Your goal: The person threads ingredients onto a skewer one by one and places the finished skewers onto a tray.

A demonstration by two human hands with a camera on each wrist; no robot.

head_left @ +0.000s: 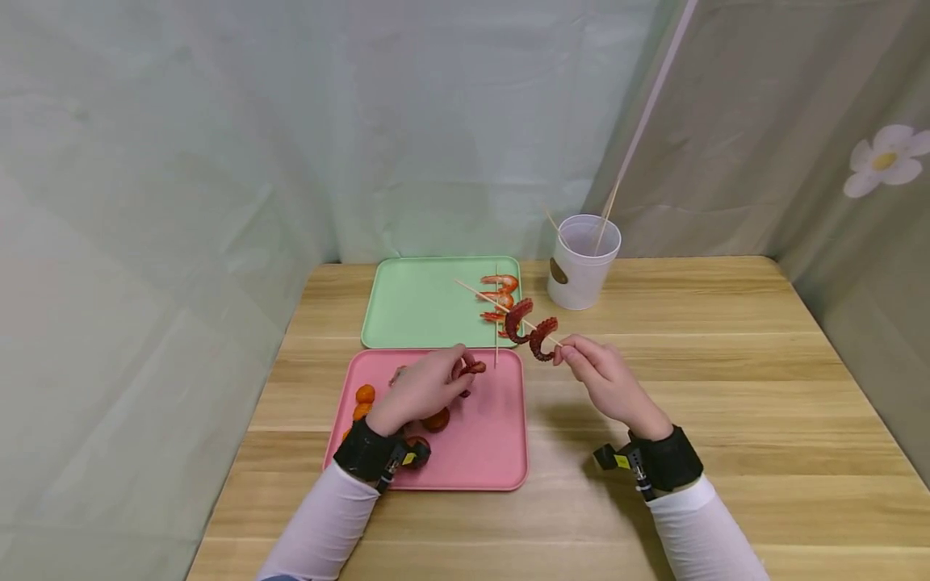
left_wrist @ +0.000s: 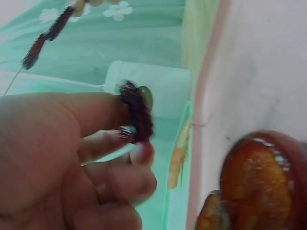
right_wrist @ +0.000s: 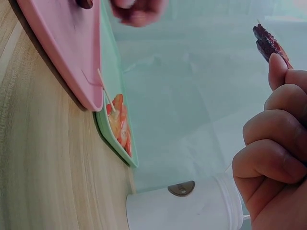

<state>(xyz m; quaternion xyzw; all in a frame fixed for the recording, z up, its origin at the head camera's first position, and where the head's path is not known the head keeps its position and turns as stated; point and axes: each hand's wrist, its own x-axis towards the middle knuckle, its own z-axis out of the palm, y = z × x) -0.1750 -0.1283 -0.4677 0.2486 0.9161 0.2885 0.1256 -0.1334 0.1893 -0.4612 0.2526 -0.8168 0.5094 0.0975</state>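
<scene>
Over the pink tray (head_left: 487, 452), my left hand (head_left: 429, 387) pinches a dark red octopus tentacle (left_wrist: 139, 112) between thumb and fingers. My right hand (head_left: 603, 379) grips the lower end of a wooden skewer (head_left: 475, 291), which slants up to the left. Two curled octopus tentacles (head_left: 518, 320) are threaded on that skewer, close to the right fingers. Behind, on the green tray (head_left: 421, 303), lies another skewer (head_left: 497, 359) carrying several orange shrimp (head_left: 501, 300); its near end reaches over the pink tray's edge.
At the pink tray's left lie orange balls (head_left: 366, 394) and brown, glossy round pieces (head_left: 436, 420), partly hidden by the left arm. A white bucket (head_left: 581, 278) with several thin skewers (head_left: 609, 206) stands at the back right. Curtains (head_left: 465, 145) hang behind the wooden table (head_left: 697, 339).
</scene>
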